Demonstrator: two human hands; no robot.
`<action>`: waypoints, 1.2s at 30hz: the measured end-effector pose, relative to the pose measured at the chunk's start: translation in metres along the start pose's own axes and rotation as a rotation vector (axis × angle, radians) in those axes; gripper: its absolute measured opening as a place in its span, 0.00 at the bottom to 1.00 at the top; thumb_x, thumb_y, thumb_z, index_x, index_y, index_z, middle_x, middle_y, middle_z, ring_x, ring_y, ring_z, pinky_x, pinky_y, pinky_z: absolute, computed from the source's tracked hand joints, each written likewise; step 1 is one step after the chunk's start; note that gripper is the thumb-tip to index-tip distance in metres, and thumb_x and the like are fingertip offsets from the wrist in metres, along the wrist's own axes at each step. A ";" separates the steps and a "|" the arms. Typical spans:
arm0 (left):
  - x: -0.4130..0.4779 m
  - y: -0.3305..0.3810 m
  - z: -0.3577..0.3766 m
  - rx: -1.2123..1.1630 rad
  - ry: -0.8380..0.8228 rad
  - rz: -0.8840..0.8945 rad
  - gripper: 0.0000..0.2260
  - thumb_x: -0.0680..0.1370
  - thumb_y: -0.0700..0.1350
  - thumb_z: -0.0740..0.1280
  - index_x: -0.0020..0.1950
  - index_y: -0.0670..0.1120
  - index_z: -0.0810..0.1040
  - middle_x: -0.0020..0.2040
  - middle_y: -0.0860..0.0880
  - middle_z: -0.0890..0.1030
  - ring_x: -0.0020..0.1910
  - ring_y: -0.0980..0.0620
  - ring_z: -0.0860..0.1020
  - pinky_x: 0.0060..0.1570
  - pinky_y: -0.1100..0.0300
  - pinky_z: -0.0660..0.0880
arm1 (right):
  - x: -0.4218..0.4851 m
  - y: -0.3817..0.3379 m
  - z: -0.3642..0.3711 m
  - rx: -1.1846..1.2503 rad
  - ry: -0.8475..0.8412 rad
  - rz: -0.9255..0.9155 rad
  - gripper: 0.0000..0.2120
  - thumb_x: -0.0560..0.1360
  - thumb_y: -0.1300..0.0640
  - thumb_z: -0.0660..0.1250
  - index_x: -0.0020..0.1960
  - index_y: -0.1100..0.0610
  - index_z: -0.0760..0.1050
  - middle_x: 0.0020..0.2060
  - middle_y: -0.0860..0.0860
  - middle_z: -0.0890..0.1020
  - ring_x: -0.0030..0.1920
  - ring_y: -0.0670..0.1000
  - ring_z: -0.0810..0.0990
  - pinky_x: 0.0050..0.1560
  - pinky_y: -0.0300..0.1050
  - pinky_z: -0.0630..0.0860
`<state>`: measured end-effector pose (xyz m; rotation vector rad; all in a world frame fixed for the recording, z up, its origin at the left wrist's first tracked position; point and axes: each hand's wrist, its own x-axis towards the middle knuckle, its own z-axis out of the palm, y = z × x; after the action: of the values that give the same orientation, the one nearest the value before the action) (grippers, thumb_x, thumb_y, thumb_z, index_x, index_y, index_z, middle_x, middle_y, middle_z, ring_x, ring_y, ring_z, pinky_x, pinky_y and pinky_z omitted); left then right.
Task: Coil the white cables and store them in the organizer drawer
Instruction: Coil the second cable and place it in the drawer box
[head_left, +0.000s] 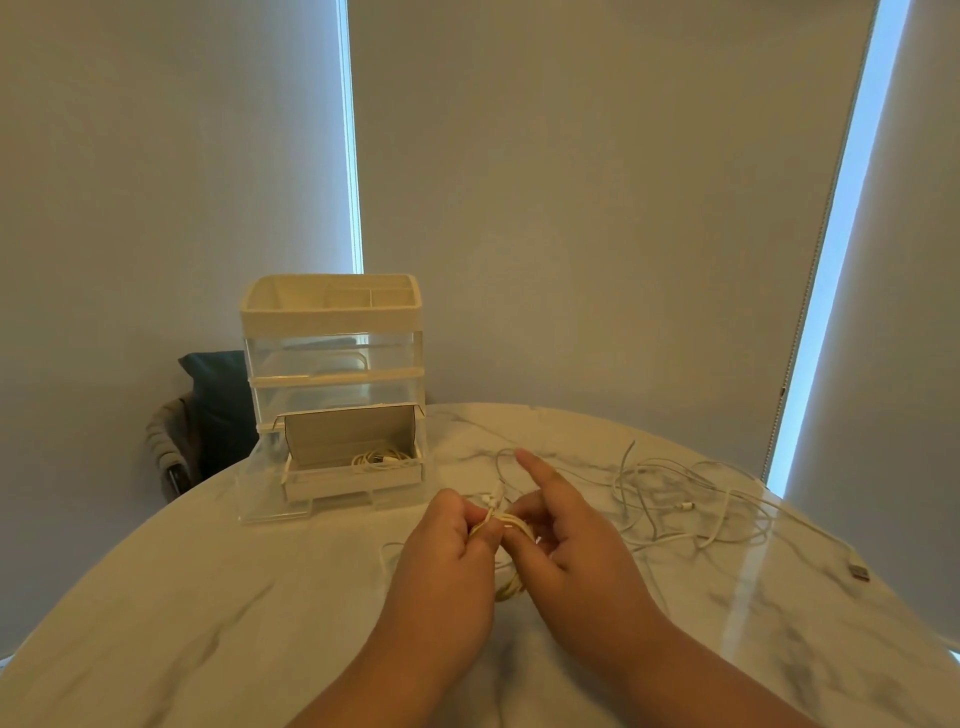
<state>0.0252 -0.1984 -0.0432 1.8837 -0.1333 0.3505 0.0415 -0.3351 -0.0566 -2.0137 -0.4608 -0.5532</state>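
My left hand (447, 551) and my right hand (561, 535) meet over the middle of the marble table and both pinch a coiled white cable (511, 584). Its loops hang below my fingers and one plug end sticks up between the hands. The right index finger points away from me. A clear organizer (332, 364) with a white top tray stands at the back left. Its bottom drawer (353, 478) is pulled open, and one coiled white cable (379, 458) lies inside. Loose white cables (691, 499) lie tangled on the table to the right.
A USB plug (860, 571) of a loose cable lies near the round table's right edge (883, 613). Behind the organizer stands a chair with a dark cushion (218, 405). Window blinds fill the background.
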 end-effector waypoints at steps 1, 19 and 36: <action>0.000 0.000 -0.001 -0.009 0.012 0.004 0.06 0.81 0.46 0.64 0.44 0.50 0.74 0.37 0.53 0.79 0.34 0.59 0.75 0.37 0.59 0.70 | -0.001 -0.002 0.000 0.053 0.001 0.028 0.27 0.78 0.56 0.69 0.69 0.33 0.66 0.47 0.39 0.80 0.46 0.43 0.80 0.47 0.33 0.75; 0.008 -0.008 -0.004 -0.162 -0.087 -0.207 0.06 0.76 0.39 0.69 0.50 0.48 0.79 0.40 0.43 0.84 0.37 0.50 0.84 0.38 0.54 0.78 | 0.000 0.006 -0.004 0.071 0.026 0.159 0.14 0.76 0.62 0.69 0.55 0.44 0.82 0.46 0.42 0.85 0.48 0.40 0.82 0.49 0.35 0.78; 0.018 -0.013 -0.014 -0.499 -0.066 -0.402 0.03 0.76 0.34 0.68 0.49 0.37 0.80 0.40 0.41 0.84 0.32 0.51 0.79 0.34 0.58 0.76 | 0.002 0.019 -0.001 0.521 -0.069 0.489 0.09 0.74 0.68 0.68 0.51 0.58 0.82 0.41 0.59 0.85 0.36 0.54 0.82 0.36 0.47 0.78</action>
<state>0.0429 -0.1789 -0.0455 1.3845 0.1078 -0.0244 0.0525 -0.3447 -0.0682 -1.5614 -0.1190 -0.0474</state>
